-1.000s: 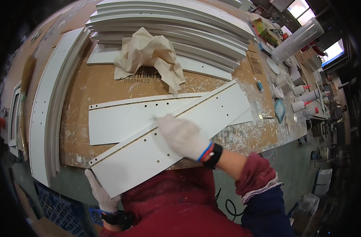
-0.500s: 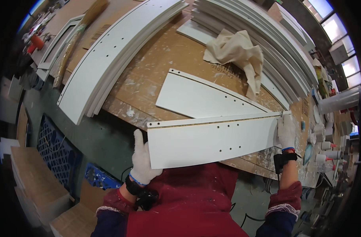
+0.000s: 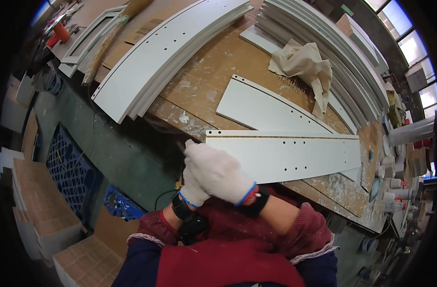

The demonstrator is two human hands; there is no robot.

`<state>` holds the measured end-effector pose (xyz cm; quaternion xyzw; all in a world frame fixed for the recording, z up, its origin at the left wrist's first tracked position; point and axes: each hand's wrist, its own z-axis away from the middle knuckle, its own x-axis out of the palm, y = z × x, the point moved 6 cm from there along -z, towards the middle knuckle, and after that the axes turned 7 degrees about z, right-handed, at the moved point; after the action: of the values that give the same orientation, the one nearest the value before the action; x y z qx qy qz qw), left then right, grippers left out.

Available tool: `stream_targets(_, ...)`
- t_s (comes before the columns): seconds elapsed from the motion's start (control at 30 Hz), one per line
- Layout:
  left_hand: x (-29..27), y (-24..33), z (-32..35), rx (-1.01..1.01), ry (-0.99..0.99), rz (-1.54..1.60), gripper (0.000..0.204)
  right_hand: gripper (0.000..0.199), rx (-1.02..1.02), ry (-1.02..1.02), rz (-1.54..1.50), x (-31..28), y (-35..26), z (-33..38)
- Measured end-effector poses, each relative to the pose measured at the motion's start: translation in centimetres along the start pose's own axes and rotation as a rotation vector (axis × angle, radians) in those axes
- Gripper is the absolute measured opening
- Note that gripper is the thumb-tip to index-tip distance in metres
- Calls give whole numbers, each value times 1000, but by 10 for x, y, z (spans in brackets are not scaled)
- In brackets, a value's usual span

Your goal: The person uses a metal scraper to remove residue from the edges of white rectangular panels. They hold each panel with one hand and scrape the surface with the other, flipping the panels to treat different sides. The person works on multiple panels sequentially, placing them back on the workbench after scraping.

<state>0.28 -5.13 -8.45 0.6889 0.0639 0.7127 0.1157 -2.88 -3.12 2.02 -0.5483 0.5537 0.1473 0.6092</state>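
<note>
A long white panel (image 3: 285, 153) with dark holes and a brown groove near its far edge lies across the table edge in front of me. My right hand (image 3: 216, 174), in a white knit glove, crosses over at its left end with curled fingers. A small dark tip shows by those fingers; what it belongs to is hidden. My left hand (image 3: 194, 189), gloved too, sits underneath, its fingers mostly covered, so its grip cannot be told. Under the panel's far side lies a second white panel (image 3: 261, 107).
Stacked white panels (image 3: 156, 52) stand at the far left, and another stack (image 3: 343, 62) at the far right. A crumpled beige cloth (image 3: 302, 64) lies between them on the cardboard-covered table (image 3: 194, 81). Bottles (image 3: 395, 184) stand at right; a blue plastic crate (image 3: 70, 167) is on the floor.
My right hand has left the panel's right end and come across to my left hand at its left end. The panel, table and stacks appear shifted right in the view.
</note>
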Motion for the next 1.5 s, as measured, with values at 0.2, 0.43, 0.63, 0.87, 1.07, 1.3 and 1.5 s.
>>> stream_targets(0.2, 2, -8, -1, -102, 282, 323, 77, 19, 828, 147, 605, -131, 170, 131)
stream_targets(0.43, -15, -14, 3, -78, 178, 346, 80, 20, 181, 20, 752, -38, 72, 84)
stream_targets(0.63, 6, 7, 1, 27, 135, -925, 70, 28, 11, -22, 625, 30, -6, 47)
stream_targets(0.87, 21, 8, 4, 174, 117, -2100, 38, 7, 407, 141, 900, -100, 136, 142)
stream_targets(1.07, 11, 6, 4, 286, 107, -1804, 41, 8, 47, -46, 454, -18, 27, 73)
stream_targets(1.3, 23, 10, 6, 289, 94, -2057, 37, 12, 725, 62, 271, -90, 123, 120)
stream_targets(1.5, 19, 9, 4, 360, 84, -2089, 36, 14, 90, -145, 390, -48, 39, 102)
